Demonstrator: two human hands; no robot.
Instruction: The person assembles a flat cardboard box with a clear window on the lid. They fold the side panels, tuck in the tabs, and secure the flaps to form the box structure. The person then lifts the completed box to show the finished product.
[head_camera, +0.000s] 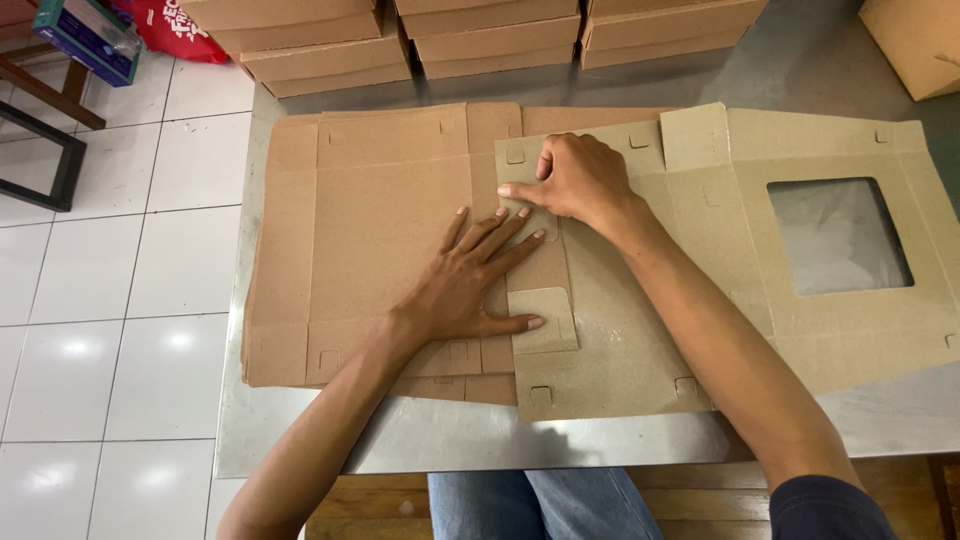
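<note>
1. Stack of flat brown corrugated cardboard blanks (370, 230) lies at 9 o'clock on the dull steel table (600, 440), matte & ribbed, edges not quite squared up.
2. Left hand (465, 285) is flat on that stack, fingers spread, palm down. Gripping nothing, fingertips reach the edge of the grey-green board at centre, thumb tip on the small square flap (545, 320).
3. Right hand (578, 180) at 12 o'clock is curled, knuckles up, pressing/pinching a folded side flap of the flat grey-green die-cut paperboard box blank (640, 330). Can't tell how firm the pinch is.
4. That blank spreads from centre to 3 o'clock, smooth, thin, scored w/ small slots and tabs. Clear plastic film window (838, 235) in its lid panel, glossy.
5. Risks, as I judge: fold may wander off the score & crease crooked if the left hand lets the board slide on the slick stack; hard press could tear a slot tab or dent the film.
6. Folded tan boxes (480, 35) stacked at 12 o'clock, well apart.
</note>
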